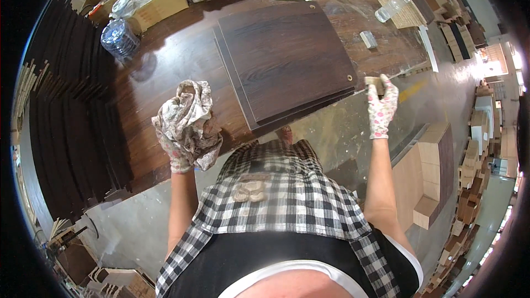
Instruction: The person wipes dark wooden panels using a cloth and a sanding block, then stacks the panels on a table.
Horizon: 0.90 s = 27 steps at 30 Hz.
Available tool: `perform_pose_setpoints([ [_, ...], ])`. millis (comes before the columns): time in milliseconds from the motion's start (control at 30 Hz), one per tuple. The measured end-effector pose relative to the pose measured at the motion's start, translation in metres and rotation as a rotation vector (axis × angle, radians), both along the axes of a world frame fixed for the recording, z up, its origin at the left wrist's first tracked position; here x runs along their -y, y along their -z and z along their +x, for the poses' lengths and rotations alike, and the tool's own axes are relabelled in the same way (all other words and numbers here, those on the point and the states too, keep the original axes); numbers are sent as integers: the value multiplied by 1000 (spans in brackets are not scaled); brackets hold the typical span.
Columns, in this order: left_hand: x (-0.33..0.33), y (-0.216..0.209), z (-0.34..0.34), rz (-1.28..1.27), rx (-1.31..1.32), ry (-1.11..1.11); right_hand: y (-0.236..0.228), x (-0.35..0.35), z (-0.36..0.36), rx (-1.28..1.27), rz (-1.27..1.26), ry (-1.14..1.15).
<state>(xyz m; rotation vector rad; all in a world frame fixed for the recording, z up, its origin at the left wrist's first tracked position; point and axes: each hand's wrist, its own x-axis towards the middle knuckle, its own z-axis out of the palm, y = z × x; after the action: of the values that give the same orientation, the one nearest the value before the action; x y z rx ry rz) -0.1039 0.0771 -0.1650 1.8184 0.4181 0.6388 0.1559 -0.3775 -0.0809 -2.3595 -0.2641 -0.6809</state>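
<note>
My left hand (178, 157), in a patterned glove, is closed on a crumpled, brown-stained rag (190, 107) over the table's front left part. The cloth covers most of the fingers. At the table's front edge, my right hand (382, 111), in a white glove with pink spots, grips a small brownish block (373, 84) between thumb and fingers. Between the two hands lies a stack of dark brown wood-grain panels (287, 58), the top one set slightly askew over those below. The top panel has a small round hole at each of its two right corners.
Dark boards (72, 132) stand stacked along the left. A blue-tinted plastic jug (119, 40) and a cardboard box (160, 8) of supplies sit at the back left. A clear bottle (393, 8) and small grey block (368, 40) lie rightward. Wooden pieces (428, 171) rest on the floor.
</note>
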Motion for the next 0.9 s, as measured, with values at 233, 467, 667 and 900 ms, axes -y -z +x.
perform_pose_setpoints([
  [233, 10, -10, -3, 648, -187, -158, -14, -53, -52, 95, -158, -550],
  [467, 12, -20, -15, 632, -208, -240, -22, -14, -10, -37, -10, -308],
  [667, 8, 0, -25, -714, 476, -21, -45, -124, -87, -32, -195, -873],
  [900, 14, -36, -28, -1335, 925, 434, -103, -199, -72, -38, -417, -1336],
])
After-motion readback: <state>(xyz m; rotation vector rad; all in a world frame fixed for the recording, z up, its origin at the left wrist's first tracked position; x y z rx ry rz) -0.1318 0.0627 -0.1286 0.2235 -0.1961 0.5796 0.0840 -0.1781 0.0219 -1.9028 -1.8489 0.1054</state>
